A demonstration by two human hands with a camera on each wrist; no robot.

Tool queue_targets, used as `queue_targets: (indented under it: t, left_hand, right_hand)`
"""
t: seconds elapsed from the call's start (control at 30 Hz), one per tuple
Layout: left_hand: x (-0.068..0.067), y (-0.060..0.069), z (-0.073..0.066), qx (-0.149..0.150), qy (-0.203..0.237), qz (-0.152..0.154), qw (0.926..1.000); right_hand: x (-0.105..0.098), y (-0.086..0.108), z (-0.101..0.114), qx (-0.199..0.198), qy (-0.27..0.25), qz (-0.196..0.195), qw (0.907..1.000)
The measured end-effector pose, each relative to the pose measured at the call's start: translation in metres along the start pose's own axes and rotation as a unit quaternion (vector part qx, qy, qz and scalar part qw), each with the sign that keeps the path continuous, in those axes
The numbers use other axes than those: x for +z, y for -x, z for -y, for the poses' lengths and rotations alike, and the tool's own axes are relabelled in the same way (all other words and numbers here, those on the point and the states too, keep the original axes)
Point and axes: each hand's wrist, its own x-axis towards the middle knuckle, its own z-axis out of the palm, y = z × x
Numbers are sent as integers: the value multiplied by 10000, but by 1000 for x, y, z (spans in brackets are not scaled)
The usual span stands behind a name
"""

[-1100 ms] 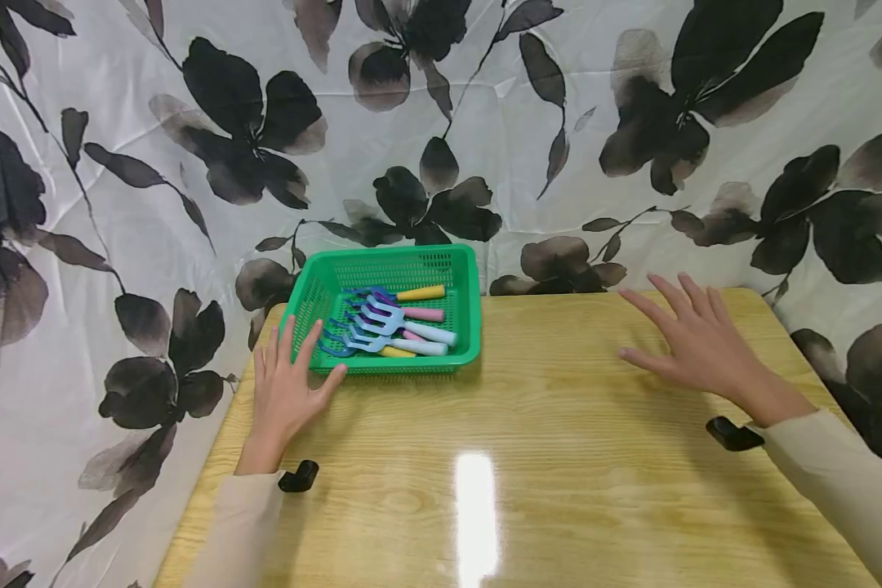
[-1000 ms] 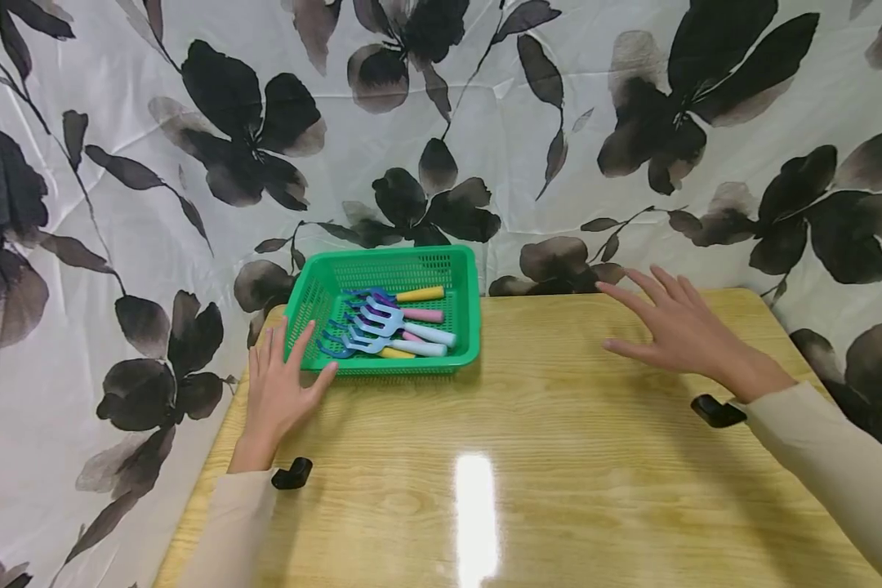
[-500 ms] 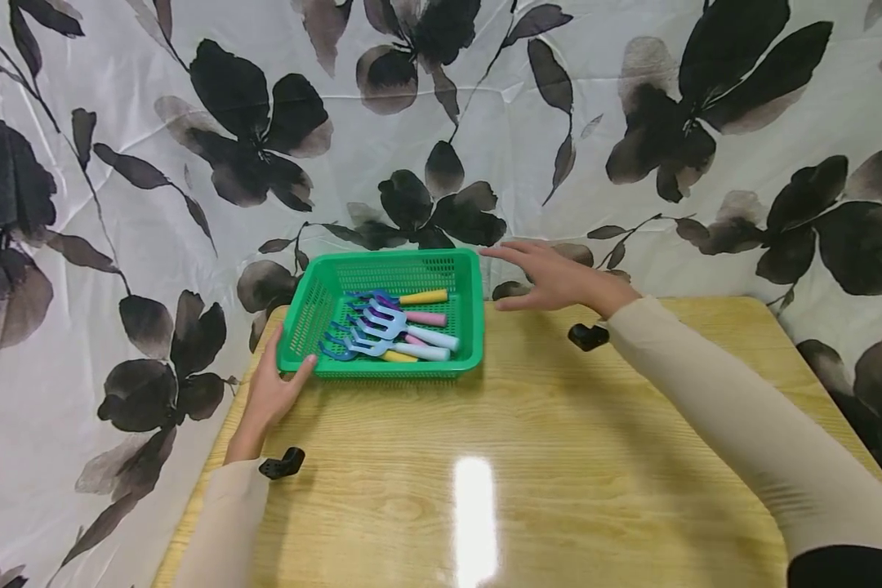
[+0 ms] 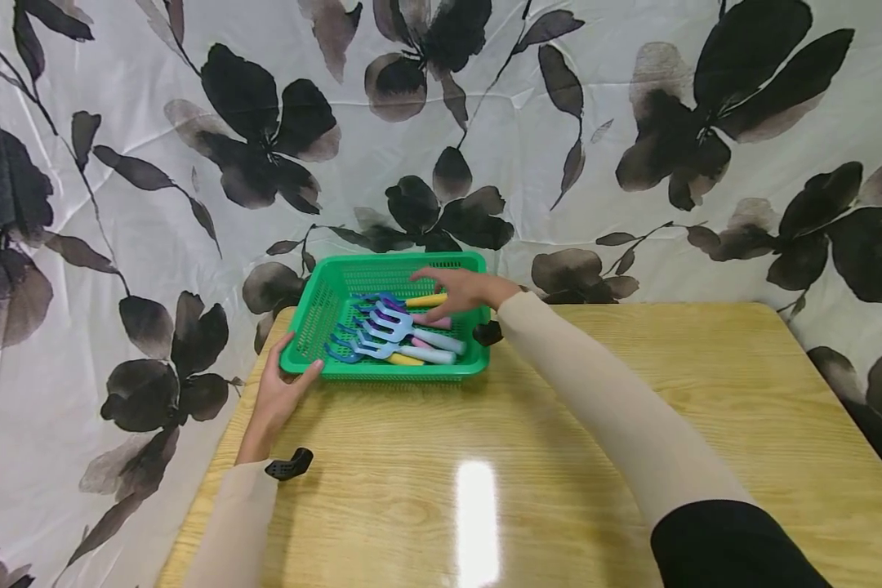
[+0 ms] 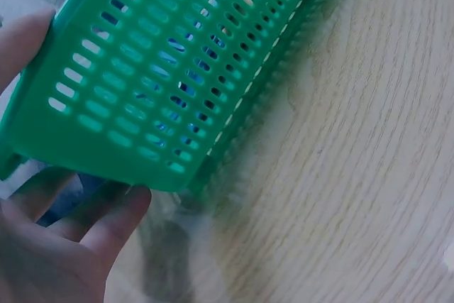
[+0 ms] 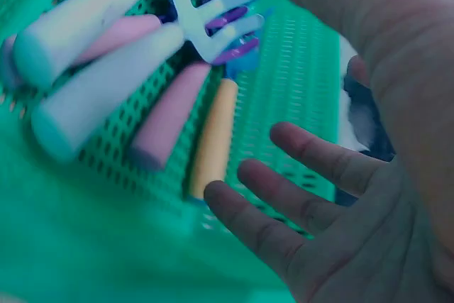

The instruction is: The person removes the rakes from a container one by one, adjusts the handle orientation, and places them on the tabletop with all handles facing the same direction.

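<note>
A green plastic basket holds several small garden hand forks with blue, light blue and purple tines. My left hand grips its front left corner, thumb on the front rim and fingers round the left side. In the left wrist view, the fingertips lie against the basket's perforated wall. My right hand is over the basket's back right part with spread fingers, holding nothing. Nearest to it is a yellow-handled fork; whether a fingertip touches it I cannot tell. Beside that lie a pink-handled fork and two light blue forks.
The basket stands at the back left of a wooden table. Behind it hangs a white curtain with dark flowers, close to the table's back edge. A bright light reflection shows on the tabletop.
My right hand has swept left from the table's right side into the basket. My left hand has closed from spread fingers to a grip on the basket's corner.
</note>
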Motion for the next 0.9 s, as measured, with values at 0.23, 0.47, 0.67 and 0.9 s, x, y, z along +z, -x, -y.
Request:
queue_targets:
  t: [0.23,0.47,0.67,0.9]
  left_hand:
    - [4,-4,9,-115,788,-9,9968]
    - [8,-4,15,-73,1152,-67,9933]
    - [9,-6,20,-36,1364,-70,9906]
    - [10,-7,21,-135,1558,-41,9877]
  right_hand:
    - [23,-27,2,481,-287,482,9973]
    - [37,-38,1,1252,40,603,9903]
    - [41,-40,-1,1275,52,524,9904]
    - [45,-44,-4,1259,119,457,9909]
